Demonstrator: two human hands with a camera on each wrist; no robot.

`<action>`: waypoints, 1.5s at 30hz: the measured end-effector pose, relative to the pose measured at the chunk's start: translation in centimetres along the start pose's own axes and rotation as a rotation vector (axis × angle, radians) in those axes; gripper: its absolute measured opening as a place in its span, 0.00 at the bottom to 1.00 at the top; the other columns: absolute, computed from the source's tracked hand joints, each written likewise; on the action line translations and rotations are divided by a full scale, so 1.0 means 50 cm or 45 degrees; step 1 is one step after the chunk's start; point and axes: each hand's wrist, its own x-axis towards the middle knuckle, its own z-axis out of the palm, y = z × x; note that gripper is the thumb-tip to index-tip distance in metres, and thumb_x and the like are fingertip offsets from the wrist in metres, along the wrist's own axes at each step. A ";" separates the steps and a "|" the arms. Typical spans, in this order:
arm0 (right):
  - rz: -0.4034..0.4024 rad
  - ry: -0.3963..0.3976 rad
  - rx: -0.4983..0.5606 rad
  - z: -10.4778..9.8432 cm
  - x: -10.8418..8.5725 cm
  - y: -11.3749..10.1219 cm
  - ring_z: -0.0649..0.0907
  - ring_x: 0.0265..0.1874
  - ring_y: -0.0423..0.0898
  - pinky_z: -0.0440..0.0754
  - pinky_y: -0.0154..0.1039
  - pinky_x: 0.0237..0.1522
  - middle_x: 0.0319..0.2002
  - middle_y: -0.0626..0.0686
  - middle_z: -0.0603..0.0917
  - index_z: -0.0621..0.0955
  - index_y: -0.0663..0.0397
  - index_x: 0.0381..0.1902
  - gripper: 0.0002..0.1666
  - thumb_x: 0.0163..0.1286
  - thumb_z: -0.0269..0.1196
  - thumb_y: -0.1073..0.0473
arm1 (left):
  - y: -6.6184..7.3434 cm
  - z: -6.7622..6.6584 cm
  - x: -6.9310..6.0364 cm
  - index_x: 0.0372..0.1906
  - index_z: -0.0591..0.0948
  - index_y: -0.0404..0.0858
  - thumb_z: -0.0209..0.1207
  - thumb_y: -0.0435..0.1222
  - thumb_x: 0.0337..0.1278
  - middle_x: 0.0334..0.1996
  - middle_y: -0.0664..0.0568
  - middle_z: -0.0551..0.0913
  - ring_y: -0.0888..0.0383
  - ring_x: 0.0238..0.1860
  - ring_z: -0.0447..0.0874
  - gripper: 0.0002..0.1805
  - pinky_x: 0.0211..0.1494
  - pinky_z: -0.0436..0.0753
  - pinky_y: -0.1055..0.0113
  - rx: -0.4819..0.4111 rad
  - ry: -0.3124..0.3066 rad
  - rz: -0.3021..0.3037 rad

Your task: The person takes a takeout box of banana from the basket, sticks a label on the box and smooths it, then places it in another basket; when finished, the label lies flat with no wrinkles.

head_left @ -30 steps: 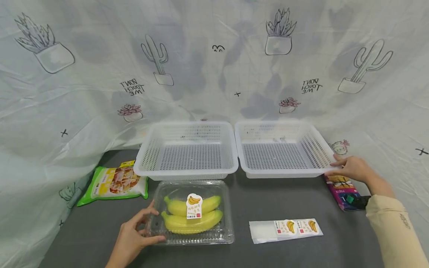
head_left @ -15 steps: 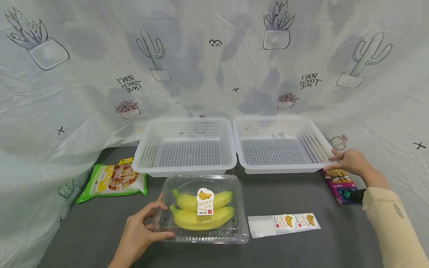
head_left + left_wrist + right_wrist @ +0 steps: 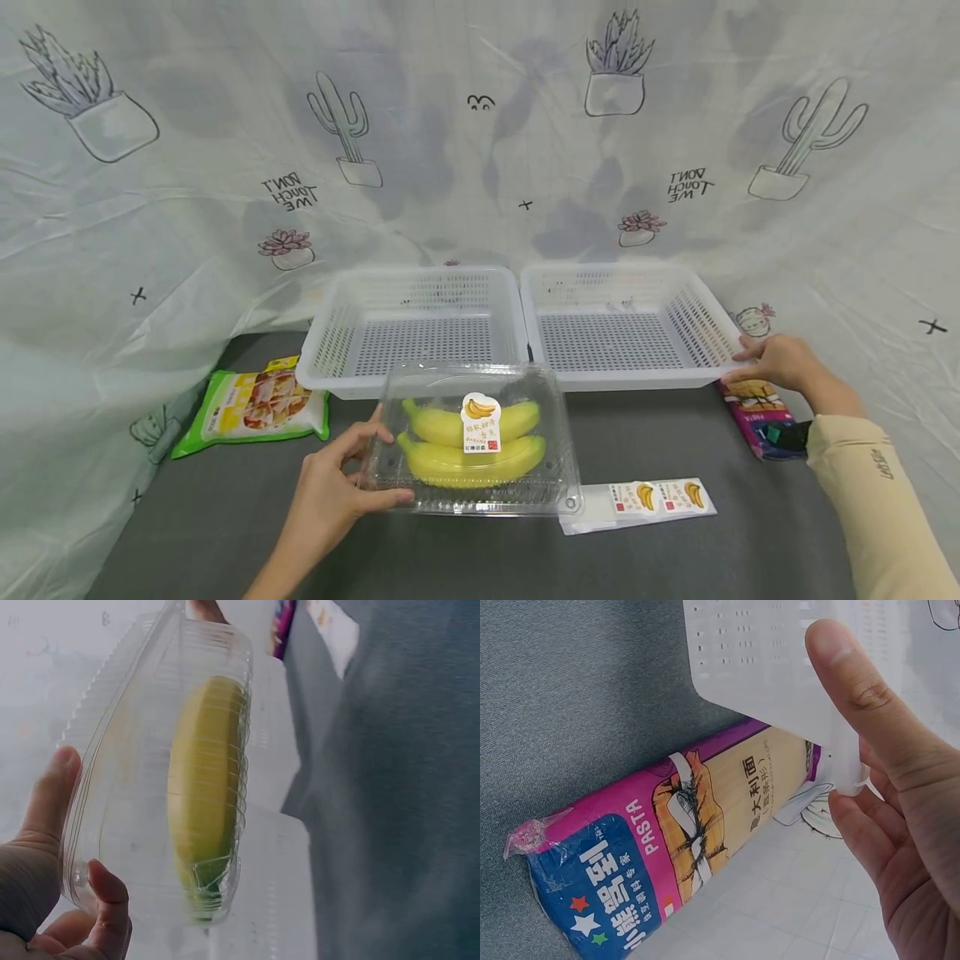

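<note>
My left hand grips the left side of a clear plastic clamshell box with two yellow bananas inside. A white banana label is stuck on its lid. The box is raised off the table and tilted, its back edge overlapping the left basket's front rim in the head view. In the left wrist view, thumb and fingers hold the box's edge around one banana. My right hand grips the front right corner of the right white basket, thumb on the rim and fingers below it.
Left of the right basket stands another white basket. A green-edged food bag lies at the left. A pasta pack lies under my right wrist. On the dark table, a strip of banana labels lies right of the box.
My left hand has lifted the clamshell box off the table and carried it right and toward the baskets, tilting it. My right hand still holds the basket corner.
</note>
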 end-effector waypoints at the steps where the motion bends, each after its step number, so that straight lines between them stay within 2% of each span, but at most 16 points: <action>1: -0.005 0.003 -0.004 0.001 0.001 0.002 0.72 0.49 0.72 0.66 0.38 0.27 0.60 0.73 0.62 0.79 0.74 0.47 0.45 0.50 0.73 0.37 | 0.006 0.001 0.006 0.40 0.78 0.52 0.81 0.41 0.20 0.17 0.59 0.64 0.72 0.13 0.50 0.31 0.15 0.63 0.72 -0.005 0.003 0.013; 4: -0.025 0.014 -0.013 0.001 0.003 0.006 0.75 0.37 0.63 0.65 0.39 0.26 0.60 0.73 0.62 0.80 0.74 0.46 0.43 0.50 0.74 0.39 | 0.022 0.004 0.025 0.39 0.78 0.51 0.81 0.40 0.21 0.18 0.57 0.64 0.70 0.14 0.54 0.30 0.16 0.64 0.71 -0.019 0.018 0.043; 8: -0.044 0.027 -0.006 0.000 0.005 0.007 0.69 0.27 0.51 0.64 0.38 0.25 0.60 0.73 0.62 0.80 0.74 0.46 0.42 0.50 0.74 0.40 | 0.037 0.008 0.056 0.40 0.79 0.50 0.80 0.41 0.22 0.18 0.56 0.66 0.67 0.16 0.61 0.30 0.18 0.65 0.70 -0.028 0.036 0.063; 16: -0.034 0.050 0.041 0.008 -0.002 0.005 0.64 0.23 0.48 0.62 0.37 0.23 0.59 0.73 0.62 0.80 0.76 0.45 0.43 0.48 0.75 0.40 | 0.054 0.022 0.122 0.43 0.79 0.47 0.80 0.38 0.26 0.17 0.54 0.70 0.61 0.18 0.66 0.30 0.19 0.67 0.68 -0.073 0.023 0.161; 20: -0.027 0.034 0.047 0.013 -0.001 0.002 0.70 0.26 0.50 0.63 0.38 0.22 0.58 0.74 0.62 0.80 0.75 0.44 0.44 0.47 0.74 0.38 | 0.056 0.028 0.150 0.44 0.80 0.45 0.80 0.37 0.27 0.21 0.54 0.72 0.59 0.23 0.69 0.29 0.21 0.68 0.68 -0.082 0.029 0.136; 24: -0.017 0.032 0.034 0.011 0.003 0.002 0.75 0.34 0.59 0.64 0.38 0.23 0.58 0.74 0.63 0.81 0.75 0.44 0.45 0.46 0.74 0.36 | 0.061 0.037 0.178 0.44 0.80 0.43 0.80 0.37 0.27 0.23 0.51 0.75 0.57 0.26 0.70 0.29 0.23 0.68 0.68 -0.104 0.027 0.129; 28: -0.009 0.022 0.009 0.003 0.005 0.002 0.74 0.50 0.73 0.67 0.38 0.27 0.58 0.74 0.64 0.83 0.72 0.43 0.44 0.46 0.73 0.35 | 0.069 0.049 0.206 0.42 0.79 0.43 0.80 0.37 0.27 0.39 0.48 0.83 0.55 0.28 0.72 0.28 0.22 0.68 0.68 -0.108 0.021 0.146; 30: -0.006 0.013 -0.001 0.000 0.005 0.001 0.68 0.55 0.76 0.68 0.39 0.28 0.58 0.73 0.65 0.83 0.71 0.43 0.44 0.47 0.73 0.34 | 0.072 0.055 0.218 0.41 0.79 0.43 0.80 0.38 0.28 0.50 0.47 0.82 0.55 0.26 0.71 0.28 0.21 0.67 0.68 -0.103 0.023 0.162; 32: 0.006 0.001 0.000 -0.002 0.004 0.002 0.65 0.57 0.78 0.71 0.41 0.31 0.58 0.73 0.65 0.83 0.71 0.44 0.44 0.47 0.73 0.34 | 0.073 0.063 0.229 0.41 0.79 0.43 0.80 0.38 0.29 0.56 0.46 0.80 0.56 0.25 0.71 0.27 0.20 0.66 0.68 -0.093 0.027 0.189; 35: 0.020 -0.005 0.011 -0.002 0.002 0.002 0.68 0.56 0.76 0.71 0.41 0.31 0.59 0.74 0.64 0.82 0.72 0.44 0.45 0.47 0.73 0.34 | 0.075 0.076 0.246 0.40 0.79 0.43 0.80 0.38 0.29 0.42 0.45 0.85 0.56 0.21 0.69 0.27 0.19 0.63 0.69 -0.094 0.039 0.235; 38: 0.029 -0.003 0.016 -0.002 0.002 0.001 0.73 0.50 0.72 0.70 0.41 0.30 0.60 0.74 0.63 0.82 0.73 0.44 0.45 0.47 0.73 0.35 | 0.077 0.091 0.261 0.40 0.80 0.41 0.79 0.37 0.29 0.42 0.45 0.85 0.57 0.20 0.68 0.26 0.19 0.63 0.69 -0.128 0.037 0.262; 39: 0.030 -0.002 0.016 -0.002 0.001 0.000 0.73 0.48 0.72 0.68 0.40 0.29 0.60 0.74 0.63 0.82 0.73 0.44 0.45 0.47 0.73 0.35 | 0.078 0.096 0.265 0.40 0.80 0.41 0.79 0.37 0.29 0.38 0.44 0.85 0.57 0.19 0.68 0.26 0.19 0.63 0.69 -0.139 0.034 0.268; 40: 0.029 -0.001 0.011 -0.003 0.001 -0.001 0.73 0.49 0.72 0.69 0.41 0.30 0.59 0.74 0.63 0.82 0.73 0.44 0.45 0.47 0.74 0.36 | 0.080 0.101 0.269 0.40 0.80 0.40 0.79 0.37 0.29 0.44 0.44 0.84 0.58 0.20 0.68 0.26 0.19 0.64 0.69 -0.144 0.034 0.274; 42: 0.029 -0.001 0.010 -0.003 0.002 -0.003 0.72 0.51 0.74 0.70 0.43 0.32 0.59 0.74 0.63 0.82 0.73 0.44 0.44 0.47 0.74 0.36 | 0.086 0.109 0.277 0.41 0.80 0.40 0.79 0.36 0.30 0.44 0.44 0.84 0.58 0.20 0.68 0.26 0.20 0.64 0.69 -0.163 0.021 0.270; 44: 0.023 0.004 0.011 -0.003 0.002 -0.005 0.69 0.55 0.76 0.71 0.44 0.34 0.59 0.74 0.63 0.82 0.73 0.44 0.43 0.48 0.74 0.37 | 0.093 0.118 0.285 0.41 0.80 0.40 0.79 0.37 0.30 0.33 0.45 0.83 0.58 0.20 0.67 0.26 0.19 0.64 0.68 -0.162 0.016 0.266; 45: 0.023 0.008 0.018 -0.003 0.003 -0.006 0.72 0.53 0.74 0.70 0.43 0.33 0.59 0.74 0.63 0.82 0.73 0.43 0.42 0.48 0.74 0.38 | 0.096 0.123 0.289 0.42 0.80 0.40 0.79 0.38 0.31 0.28 0.45 0.81 0.58 0.19 0.67 0.27 0.19 0.64 0.68 -0.157 0.012 0.265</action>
